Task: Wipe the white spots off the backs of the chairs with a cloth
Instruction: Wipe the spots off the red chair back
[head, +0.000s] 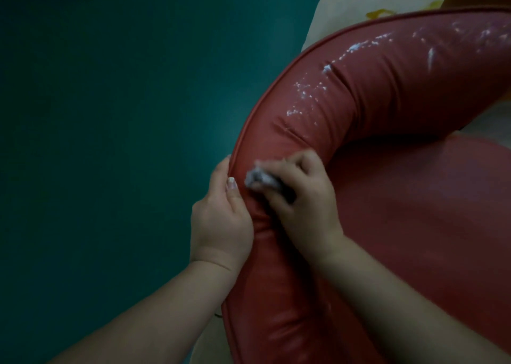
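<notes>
I can read no writing or label anywhere. My right hand [301, 195] pinches a balled grey cloth [258, 179] against the curved red chair back [367, 87]. My left hand [221, 219] curls over its piped outer edge, just beside the cloth. White spots [309, 92] lie farther along the curve. Green floor [110, 142] lies open to the left.

Chair back [373, 87] — glossy, smooth red leatherette; cloth [258, 180] — crumpled, matt.
</notes>
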{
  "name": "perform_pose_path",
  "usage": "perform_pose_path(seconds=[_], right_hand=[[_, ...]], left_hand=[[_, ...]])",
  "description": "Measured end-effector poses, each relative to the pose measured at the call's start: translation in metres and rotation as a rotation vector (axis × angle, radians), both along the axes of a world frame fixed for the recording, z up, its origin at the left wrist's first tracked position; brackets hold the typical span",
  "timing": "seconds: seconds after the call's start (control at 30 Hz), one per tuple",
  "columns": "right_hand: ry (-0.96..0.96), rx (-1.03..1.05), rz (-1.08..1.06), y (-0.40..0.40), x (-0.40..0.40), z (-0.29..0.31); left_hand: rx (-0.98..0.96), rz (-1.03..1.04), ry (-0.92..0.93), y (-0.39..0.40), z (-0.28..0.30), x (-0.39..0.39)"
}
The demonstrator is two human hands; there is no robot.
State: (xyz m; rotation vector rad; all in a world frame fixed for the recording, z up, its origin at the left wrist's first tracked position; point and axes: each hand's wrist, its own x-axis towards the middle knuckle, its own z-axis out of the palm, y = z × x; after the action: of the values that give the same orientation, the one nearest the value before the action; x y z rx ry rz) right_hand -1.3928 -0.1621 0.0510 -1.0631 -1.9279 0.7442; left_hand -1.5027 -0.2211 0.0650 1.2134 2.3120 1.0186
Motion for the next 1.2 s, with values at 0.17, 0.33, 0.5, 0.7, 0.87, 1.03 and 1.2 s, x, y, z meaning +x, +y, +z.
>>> perform_pose_path(seconds=[0.17,0.33,0.5,0.7,0.87,1.03,1.2], right_hand=[[0.052,-0.050,-0.279,0.044,-0.021,0.004],[0.054,-0.002,-0.050,-0.024,0.000,-0.006],[-0.005,0.027,-0.183,0.052,-0.016,0.004],[0.069,-0.111,-0.187,-0.010,-0.006,-0.002],[0.007,-0.043,-0.173,0.041,-0.007,0.005],[0.072,-0.111,-0.292,0.053,-0.014,-0.002],[0.045,-0.110,-0.197,0.027,0.001,-0.009]], left_hand=[[0.018,0.002,0.013,-0.001,-0.001,0.001],[0.020,0.008,-0.003,-0.001,-0.003,-0.001],[0.033,0.011,-0.010,0.000,-0.003,0.000],[0.019,0.003,0.012,-0.003,-0.002,-0.001],[0.006,-0.027,0.048,0.000,0.000,0.000],[-0.026,-0.039,0.076,0.000,0.000,0.000],[-0.028,-0.044,0.094,0.001,0.000,0.000]])
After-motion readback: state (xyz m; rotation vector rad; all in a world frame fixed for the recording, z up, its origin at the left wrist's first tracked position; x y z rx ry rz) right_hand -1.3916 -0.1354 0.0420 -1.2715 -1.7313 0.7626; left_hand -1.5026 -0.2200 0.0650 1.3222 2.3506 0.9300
